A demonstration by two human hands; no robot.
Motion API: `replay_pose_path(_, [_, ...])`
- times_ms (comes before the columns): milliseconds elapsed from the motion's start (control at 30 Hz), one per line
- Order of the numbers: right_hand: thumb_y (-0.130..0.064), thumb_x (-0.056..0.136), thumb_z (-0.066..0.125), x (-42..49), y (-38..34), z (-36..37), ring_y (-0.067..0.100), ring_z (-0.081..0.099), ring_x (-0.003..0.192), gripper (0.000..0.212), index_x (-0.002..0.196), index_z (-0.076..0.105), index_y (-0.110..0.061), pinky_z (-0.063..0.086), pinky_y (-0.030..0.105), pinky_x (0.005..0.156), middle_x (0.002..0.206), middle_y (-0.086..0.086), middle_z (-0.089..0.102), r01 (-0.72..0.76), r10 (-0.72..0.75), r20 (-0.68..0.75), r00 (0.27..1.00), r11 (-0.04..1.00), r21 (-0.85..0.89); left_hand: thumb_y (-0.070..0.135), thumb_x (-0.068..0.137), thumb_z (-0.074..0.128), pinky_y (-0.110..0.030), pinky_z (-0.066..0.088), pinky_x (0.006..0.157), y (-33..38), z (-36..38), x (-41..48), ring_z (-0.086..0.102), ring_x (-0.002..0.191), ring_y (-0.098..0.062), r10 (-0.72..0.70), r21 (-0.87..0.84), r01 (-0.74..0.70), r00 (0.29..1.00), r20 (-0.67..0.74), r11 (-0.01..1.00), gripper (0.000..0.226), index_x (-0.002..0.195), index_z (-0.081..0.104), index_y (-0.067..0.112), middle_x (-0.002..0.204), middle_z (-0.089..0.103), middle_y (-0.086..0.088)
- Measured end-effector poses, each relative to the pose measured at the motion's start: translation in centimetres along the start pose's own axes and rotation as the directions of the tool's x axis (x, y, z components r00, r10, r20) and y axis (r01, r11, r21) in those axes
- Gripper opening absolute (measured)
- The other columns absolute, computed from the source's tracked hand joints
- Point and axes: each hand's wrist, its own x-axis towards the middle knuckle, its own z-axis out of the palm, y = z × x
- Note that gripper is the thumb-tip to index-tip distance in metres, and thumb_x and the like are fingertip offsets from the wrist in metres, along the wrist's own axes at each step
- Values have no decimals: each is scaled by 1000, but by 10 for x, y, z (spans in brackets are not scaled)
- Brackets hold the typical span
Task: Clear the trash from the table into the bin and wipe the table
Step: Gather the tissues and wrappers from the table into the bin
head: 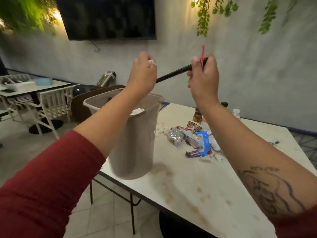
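- At centre frame, a tall grey-brown plastic bin (135,143) stands at the near left edge of a white stone-look table (257,134). A wad of crumpled white paper (137,111) lies inside it, close to the rim.
- Directly above the bin, the left hand (143,73) is raised with its fingers curled, pinching a small pale scrap (151,61) at the fingertips.
- At upper centre-right, the right hand (203,78) is closed in a fist round two things. One is a long thin black stick (173,73) slanting down-left towards the left wrist, and the other is a slim red straw (203,52) pointing upward.
- Right of the bin, mid-table, lies a heap of trash:
  - a crinkled silver foil wrapper (175,136);
  - a blue-and-white plastic packet (203,141);
  - a dark brown chocolate-bar wrapper (193,154) at the heap's near edge;
  - a patterned paper cup (194,125) at its far side;
  - shreds of white tissue (214,148) strewn around them.
- Behind the heap, partly hidden by the right forearm, stand a brown bottle (197,115) and a clear plastic bottle (236,112).
- Across the lower centre, the smooth tabletop carries blotchy brown stains (197,189).
- At lower left, a dark red sleeve (42,186) covers the left upper arm. At lower right, the bare right forearm shows a dark line tattoo (267,189).
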Motion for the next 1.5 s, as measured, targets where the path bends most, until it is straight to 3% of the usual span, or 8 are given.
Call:
replay_pose_path(233, [-28, 95, 47, 4, 5, 91, 31, 62, 84, 17, 84, 45, -15, 53, 51, 75, 84, 7, 59, -2, 114, 317, 942, 943, -332, 2, 90, 39, -38, 30, 107, -82, -35, 23, 36, 127, -34, -317, 374, 202, 907, 277, 905, 43, 132, 36, 9, 138, 32, -18])
replay_pose_path(467, [-14, 90, 52, 8, 12, 152, 29, 63, 92, 16, 97, 63, -5, 53, 40, 83, 100, 13, 67, 124, 309, 516, 799, 754, -645, 2, 92, 38, -29, 34, 97, -122, -52, 34, 39, 126, -27, -344, 547, -75, 705, 620, 834, 47, 137, 34, 13, 140, 33, -13])
replay_pose_path(567, [-5, 89, 52, 6, 14, 167, 28, 62, 74, 12, 92, 63, -1, 51, 28, 62, 99, 18, 70, 171, 493, 571, 656, 640, -749, 2, 90, 39, -26, 39, 85, -123, -59, 39, 49, 117, -23, -320, 561, -256, 607, 727, 787, 52, 138, 43, 23, 138, 43, -6])
replay_pose_path(667, [-15, 98, 43, -1, 18, 171, 21, 57, 55, 21, 94, 61, -5, 39, 14, 37, 89, 13, 68, 199, 642, 585, 496, 571, -796, 3, 90, 43, -31, 44, 95, -129, -59, 42, 47, 117, -24, -274, 566, -380, 596, 754, 732, 52, 134, 50, 30, 137, 42, -6])
replay_pose_path(800, [-26, 103, 34, -8, 26, 170, 21, 58, 55, 34, 94, 61, -7, 45, 22, 46, 87, 13, 69, 254, 758, 525, 387, 460, -851, 4, 91, 48, -29, 47, 89, -136, -59, 40, 48, 110, -23, -247, 555, -440, 582, 775, 706, 43, 126, 57, 26, 125, 49, -5])
replay_pose_path(1067, [-31, 94, 57, -8, 27, 163, 33, 58, 67, 35, 87, 54, 3, 54, 42, 70, 84, 22, 57, 70, 838, 397, 375, 402, -913, 20, 93, 51, -35, 49, 87, -136, -59, 38, 59, 101, -26, -383, 537, -395, 407, 830, 745, 29, 118, 64, 12, 116, 63, -6])
replay_pose_path(1167, [-35, 86, 67, -6, 20, 159, 37, 63, 88, 41, 101, 55, 1, 52, 52, 88, 100, 25, 60, -57, 819, 400, 412, 462, -885, 21, 91, 56, -39, 50, 92, -138, -59, 40, 61, 103, -27, -300, 530, -386, 515, 803, 755, 27, 113, 66, 9, 112, 66, -7])
replay_pose_path(1500, [-18, 83, 70, 11, 7, 122, 22, 58, 81, 27, 104, 66, -1, 51, 33, 70, 85, 7, 61, -162, 477, 312, 822, 720, -675, 16, 93, 56, -26, 44, 76, -93, -53, 46, 60, 81, -19, -48, 307, -183, 787, 615, 934, 18, 105, 67, 9, 93, 66, -7])
